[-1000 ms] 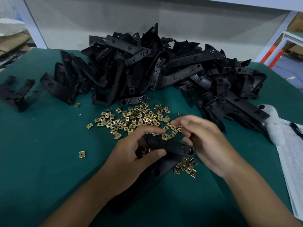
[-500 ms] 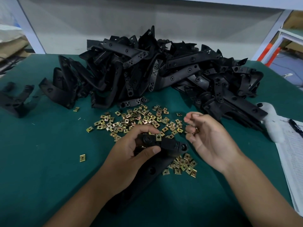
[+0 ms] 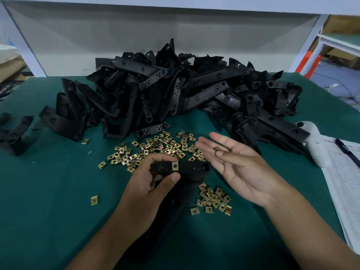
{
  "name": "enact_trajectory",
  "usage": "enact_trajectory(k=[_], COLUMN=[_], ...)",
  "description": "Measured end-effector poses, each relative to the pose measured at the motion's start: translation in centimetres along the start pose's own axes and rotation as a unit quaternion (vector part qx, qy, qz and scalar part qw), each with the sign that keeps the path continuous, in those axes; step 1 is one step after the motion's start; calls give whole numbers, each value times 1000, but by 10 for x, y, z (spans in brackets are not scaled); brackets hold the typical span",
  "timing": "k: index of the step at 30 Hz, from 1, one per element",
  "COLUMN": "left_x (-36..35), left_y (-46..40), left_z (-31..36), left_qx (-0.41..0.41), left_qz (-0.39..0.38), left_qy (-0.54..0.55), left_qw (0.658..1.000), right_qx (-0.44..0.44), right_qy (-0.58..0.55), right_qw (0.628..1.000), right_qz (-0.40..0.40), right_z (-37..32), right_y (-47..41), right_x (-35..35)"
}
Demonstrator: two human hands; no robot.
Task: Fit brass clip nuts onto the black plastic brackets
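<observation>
Pulling back from the bracket [image 3: 187, 168], the right hand [image 3: 239, 168] now hovers palm-up, fingers spread wide, a spare clip nut [image 3: 216, 149] resting loose on them; a second ago it was pinching at the bracket's end. One fitted nut [image 3: 175, 165] now sits on that bracket, which the left hand [image 3: 150, 184] grips near its end. Likely next: seat the spare. Loose nuts [image 3: 153, 147] lie beyond the left hand on the green surface [image 3: 48, 191], bracket pile [image 3: 175, 90] further off, papers [image 3: 346, 172] right of the right hand.
</observation>
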State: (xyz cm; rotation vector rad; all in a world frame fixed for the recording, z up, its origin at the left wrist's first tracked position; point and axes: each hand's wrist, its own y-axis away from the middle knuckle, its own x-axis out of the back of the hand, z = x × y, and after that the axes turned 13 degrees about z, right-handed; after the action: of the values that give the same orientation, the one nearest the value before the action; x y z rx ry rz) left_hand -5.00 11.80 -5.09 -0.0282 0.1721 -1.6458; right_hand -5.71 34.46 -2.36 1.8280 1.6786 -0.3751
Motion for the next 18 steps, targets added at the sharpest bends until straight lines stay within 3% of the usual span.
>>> enact_trajectory(k=[9, 18], left_x=[-2, 2], left_y=[3, 5], left_z=[0, -2], left_qx=[-23, -27], left_qz=[-4, -19], left_qy=[7, -68], left_qw=[1000, 997], right_qx=[35, 160], right_qy=[124, 304], right_qw=[991, 939], right_qz=[20, 36], right_z=[3, 11], right_y=[0, 0], right_x=[0, 1])
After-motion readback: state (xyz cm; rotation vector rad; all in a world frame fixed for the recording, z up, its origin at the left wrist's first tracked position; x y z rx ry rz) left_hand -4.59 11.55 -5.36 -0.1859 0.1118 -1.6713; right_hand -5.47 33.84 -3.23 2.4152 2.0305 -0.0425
